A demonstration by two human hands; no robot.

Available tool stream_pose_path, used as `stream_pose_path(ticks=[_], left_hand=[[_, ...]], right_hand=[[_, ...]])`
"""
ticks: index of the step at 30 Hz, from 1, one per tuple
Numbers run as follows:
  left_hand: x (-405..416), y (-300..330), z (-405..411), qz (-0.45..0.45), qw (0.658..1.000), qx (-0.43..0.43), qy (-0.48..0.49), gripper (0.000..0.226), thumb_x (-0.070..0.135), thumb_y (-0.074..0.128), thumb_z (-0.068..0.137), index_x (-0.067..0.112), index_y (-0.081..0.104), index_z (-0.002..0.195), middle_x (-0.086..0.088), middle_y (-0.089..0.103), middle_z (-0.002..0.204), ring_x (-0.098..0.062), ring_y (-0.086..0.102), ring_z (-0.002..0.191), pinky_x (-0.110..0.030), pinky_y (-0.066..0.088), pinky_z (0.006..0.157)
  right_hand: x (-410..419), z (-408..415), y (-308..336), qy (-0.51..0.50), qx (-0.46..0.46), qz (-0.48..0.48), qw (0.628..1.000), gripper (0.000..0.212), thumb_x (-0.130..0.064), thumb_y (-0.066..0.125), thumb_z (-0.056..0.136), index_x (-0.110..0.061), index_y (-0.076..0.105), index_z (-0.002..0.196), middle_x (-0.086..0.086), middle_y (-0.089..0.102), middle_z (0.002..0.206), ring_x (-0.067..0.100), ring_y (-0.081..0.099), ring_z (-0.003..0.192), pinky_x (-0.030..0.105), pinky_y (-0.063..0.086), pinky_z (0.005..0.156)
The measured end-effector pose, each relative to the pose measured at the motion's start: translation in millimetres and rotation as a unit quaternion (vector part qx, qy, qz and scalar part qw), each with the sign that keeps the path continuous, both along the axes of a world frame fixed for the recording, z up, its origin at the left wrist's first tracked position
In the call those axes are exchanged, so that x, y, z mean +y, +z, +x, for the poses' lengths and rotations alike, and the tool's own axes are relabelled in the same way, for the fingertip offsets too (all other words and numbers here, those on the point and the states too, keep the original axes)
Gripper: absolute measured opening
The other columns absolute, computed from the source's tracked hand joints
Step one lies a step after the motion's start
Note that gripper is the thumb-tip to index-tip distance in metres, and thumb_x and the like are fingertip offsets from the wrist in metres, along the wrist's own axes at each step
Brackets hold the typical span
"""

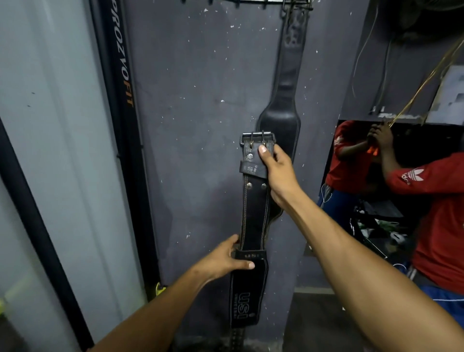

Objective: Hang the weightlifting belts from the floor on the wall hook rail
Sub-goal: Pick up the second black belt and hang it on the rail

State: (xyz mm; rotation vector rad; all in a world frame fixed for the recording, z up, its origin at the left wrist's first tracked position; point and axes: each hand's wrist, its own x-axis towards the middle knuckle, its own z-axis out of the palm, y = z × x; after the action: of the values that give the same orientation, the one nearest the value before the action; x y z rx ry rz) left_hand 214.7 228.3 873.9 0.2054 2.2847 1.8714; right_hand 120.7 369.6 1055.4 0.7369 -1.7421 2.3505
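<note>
I hold a black leather weightlifting belt (253, 221) upright in front of the grey wall. My right hand (278, 170) grips it just under the steel buckle (256, 138), thumb across the front. My left hand (226, 258) holds the belt lower down, at its loop marked USI, with the thumb over the front. The wide padded part hangs below my left hand. Behind it a second black belt (288, 83) hangs on the wall from the hook rail (251, 2) at the top edge of the view.
A dark frame with PROZVOFIT lettering (123, 62) runs down the wall at the left. At the right, a person in a red shirt (437, 226) stands beside a mirror (356, 163). Cables (364, 47) hang on the upper right wall.
</note>
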Motion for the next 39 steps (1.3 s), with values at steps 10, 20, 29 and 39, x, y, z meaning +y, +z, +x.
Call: stream_pose_path(ticks=[10, 20, 29, 39], left_hand=[[38, 45, -44, 0.151, 0.974, 0.127, 0.115, 0.022, 0.007, 0.074, 0.089, 0.009, 0.074, 0.111, -0.006, 0.078, 0.110, -0.015, 0.072, 0.104, -0.024, 0.054, 0.093], [34, 186, -66, 0.159, 0.960, 0.204, 0.106, 0.021, 0.004, 0.065, 0.096, 0.008, 0.068, 0.116, -0.005, 0.080, 0.088, -0.015, 0.077, 0.075, -0.029, 0.063, 0.070], [43, 228, -70, 0.259, 0.913, 0.279, 0.148, 0.020, 0.001, 0.058, 0.099, 0.003, 0.066, 0.117, -0.017, 0.075, 0.105, -0.025, 0.071, 0.093, -0.042, 0.056, 0.094], [28, 279, -60, 0.287, 0.898, 0.301, 0.145, 0.021, -0.002, 0.053, 0.100, 0.001, 0.062, 0.120, -0.015, 0.069, 0.103, -0.022, 0.067, 0.090, -0.041, 0.055, 0.096]], right_hand=[[17, -11, 15, 0.026, 0.028, 0.011, 0.999, 0.023, -0.016, 0.055, 0.106, -0.007, 0.064, 0.125, 0.013, 0.073, 0.116, 0.025, 0.069, 0.102, 0.046, 0.056, 0.097], [45, -27, 46, 0.065, 0.068, 0.114, 0.989, 0.030, -0.025, 0.051, 0.108, -0.012, 0.062, 0.134, 0.003, 0.075, 0.125, 0.014, 0.071, 0.113, 0.028, 0.056, 0.098], [49, -5, 13, 0.033, 0.077, 0.158, 0.984, 0.022, -0.027, 0.059, 0.105, -0.019, 0.062, 0.125, -0.004, 0.076, 0.111, 0.002, 0.072, 0.097, 0.018, 0.056, 0.071], [48, 23, -145, 0.131, -0.021, 0.284, 0.949, 0.039, -0.026, 0.072, 0.097, -0.024, 0.063, 0.135, -0.011, 0.073, 0.130, 0.006, 0.067, 0.122, 0.030, 0.051, 0.110]])
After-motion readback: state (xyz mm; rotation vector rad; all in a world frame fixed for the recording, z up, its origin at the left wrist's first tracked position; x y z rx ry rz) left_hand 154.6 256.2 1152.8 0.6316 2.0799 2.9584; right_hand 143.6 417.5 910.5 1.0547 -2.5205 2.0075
